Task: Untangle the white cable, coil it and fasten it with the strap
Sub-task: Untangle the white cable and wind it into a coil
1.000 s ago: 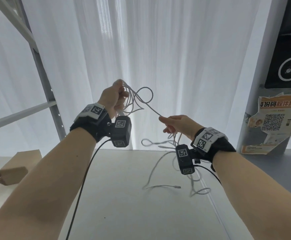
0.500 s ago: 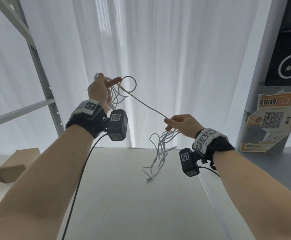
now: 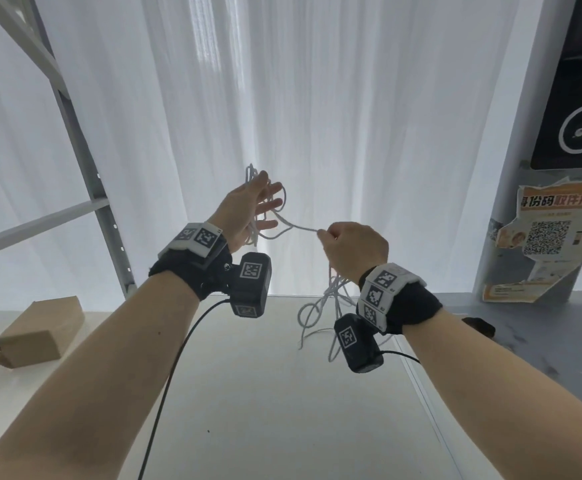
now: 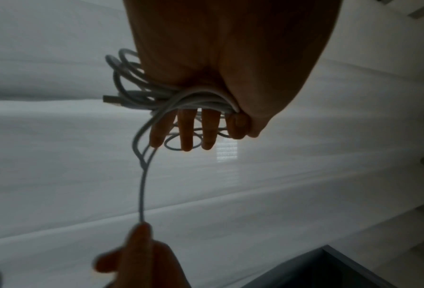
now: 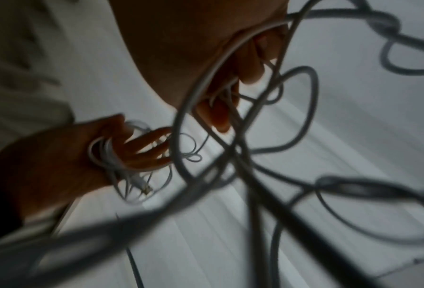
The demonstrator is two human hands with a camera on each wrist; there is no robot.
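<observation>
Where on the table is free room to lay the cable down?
The near table, between the two forearms, is bare. The left edge is taken by a cardboard box. Under the right hand it is crowded: tangled cable hangs there. The left hand carries loops.

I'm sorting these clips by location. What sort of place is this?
Probably a parcel pickup or storage room: a torn QR-code notice on the wall, a metal shelving frame, and a brown cardboard parcel on the white table.

I am holding loops of the white cable (image 4: 156, 101) in my left hand (image 4: 220, 64), fingers (image 4: 187, 132) straight; my right hand (image 4: 141, 259) is pinching one strand taut.
</observation>
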